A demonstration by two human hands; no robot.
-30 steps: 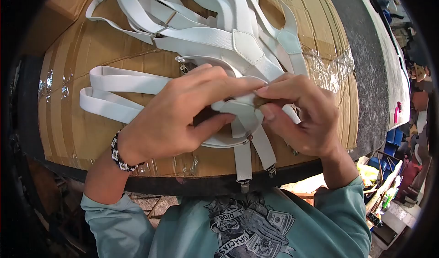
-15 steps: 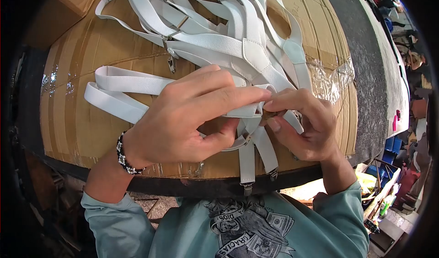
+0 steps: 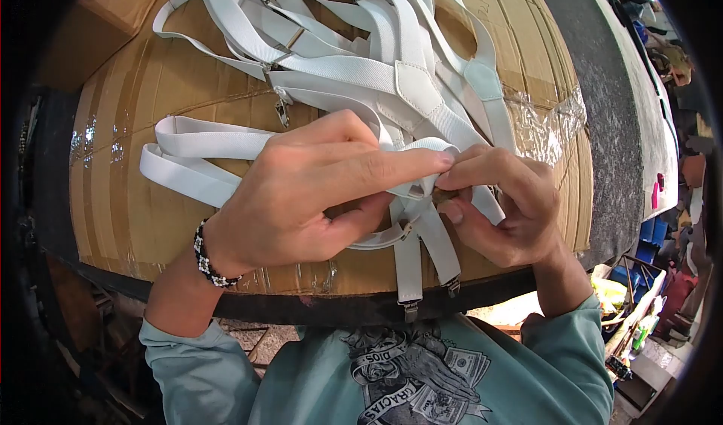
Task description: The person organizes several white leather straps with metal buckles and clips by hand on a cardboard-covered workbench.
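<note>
My left hand [image 3: 309,191], a beaded bracelet on its wrist, is closed on a white elastic suspender strap [image 3: 428,148], with the index finger stretched along the bent strap. Close beside it, my right hand [image 3: 516,206] pinches a small brownish piece [image 3: 444,194] between thumb and index finger at the strap; its kind is mostly hidden. Two strap ends hang below the hands, and a metal clip [image 3: 410,312] tips one of them over the table edge. A folded strap loop [image 3: 192,181] lies left of my left hand.
A heap of white suspenders [image 3: 339,71] with stitched patches and metal clips lies beyond my hands on a taped cardboard sheet [image 3: 120,221]. The dark table edge [image 3: 331,308] runs in front of my body. A cardboard box [image 3: 113,10] stands at the far left.
Both hands stay together at the strap, with only slight finger shifts. The held strap now curves more under my left index finger. The whole view has shifted slightly.
</note>
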